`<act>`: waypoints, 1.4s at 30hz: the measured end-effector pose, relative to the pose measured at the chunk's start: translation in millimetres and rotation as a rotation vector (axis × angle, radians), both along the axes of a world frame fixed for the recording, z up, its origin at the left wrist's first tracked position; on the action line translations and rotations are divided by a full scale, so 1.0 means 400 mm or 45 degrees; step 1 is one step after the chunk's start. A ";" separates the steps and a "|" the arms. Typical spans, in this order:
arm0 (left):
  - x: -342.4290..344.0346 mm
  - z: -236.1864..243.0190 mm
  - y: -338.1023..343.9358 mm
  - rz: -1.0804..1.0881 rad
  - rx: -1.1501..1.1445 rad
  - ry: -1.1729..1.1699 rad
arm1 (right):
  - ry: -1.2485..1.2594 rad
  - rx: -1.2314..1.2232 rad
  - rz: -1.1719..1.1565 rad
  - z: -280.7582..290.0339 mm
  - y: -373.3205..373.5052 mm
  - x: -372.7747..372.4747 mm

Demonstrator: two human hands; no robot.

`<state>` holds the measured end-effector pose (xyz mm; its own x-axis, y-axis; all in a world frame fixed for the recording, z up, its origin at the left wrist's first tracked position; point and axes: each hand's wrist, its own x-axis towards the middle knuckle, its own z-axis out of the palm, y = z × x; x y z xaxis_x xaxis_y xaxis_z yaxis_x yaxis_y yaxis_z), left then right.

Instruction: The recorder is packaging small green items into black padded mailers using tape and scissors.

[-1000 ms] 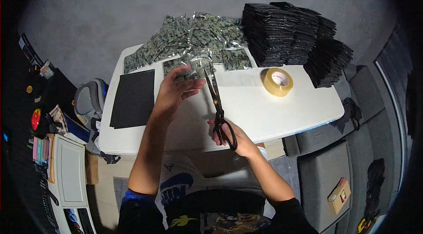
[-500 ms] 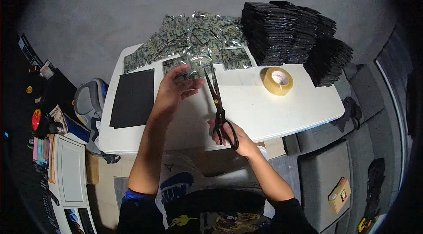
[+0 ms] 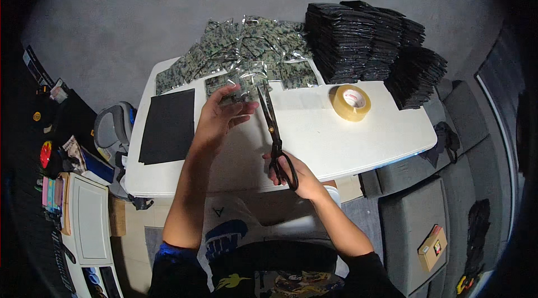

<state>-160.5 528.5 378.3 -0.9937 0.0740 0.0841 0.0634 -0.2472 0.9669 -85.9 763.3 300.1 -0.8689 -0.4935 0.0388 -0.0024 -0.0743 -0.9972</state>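
Note:
My right hand (image 3: 300,177) grips a pair of long black-handled scissors (image 3: 273,130) by the handle loops. The blades point away from me, nearly closed. To the left, my left hand (image 3: 221,112) is raised over the table with its fingers curved and apart, and I see nothing held in it. Just beyond its fingertips lie camouflage-patterned packets in clear plastic (image 3: 252,45), heaped along the far edge. A roll of clear yellowish tape (image 3: 352,103) rests on the table right of the scissors.
The white table (image 3: 330,146) carries flat black sheets or bags (image 3: 167,127) at left. Tall stacks of black plastic packages (image 3: 358,43) stand at the far right. A grey sofa (image 3: 412,219) with a small cardboard box (image 3: 432,248) is to the right, a grey chair (image 3: 112,127) to the left.
The scissor blades have closed from a slight gap to nearly together. Both hands stay almost in place, and the view has shifted slightly.

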 end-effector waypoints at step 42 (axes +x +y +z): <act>-0.044 -0.113 0.096 -0.199 0.886 0.187 | -0.009 -0.116 0.035 0.002 0.011 0.004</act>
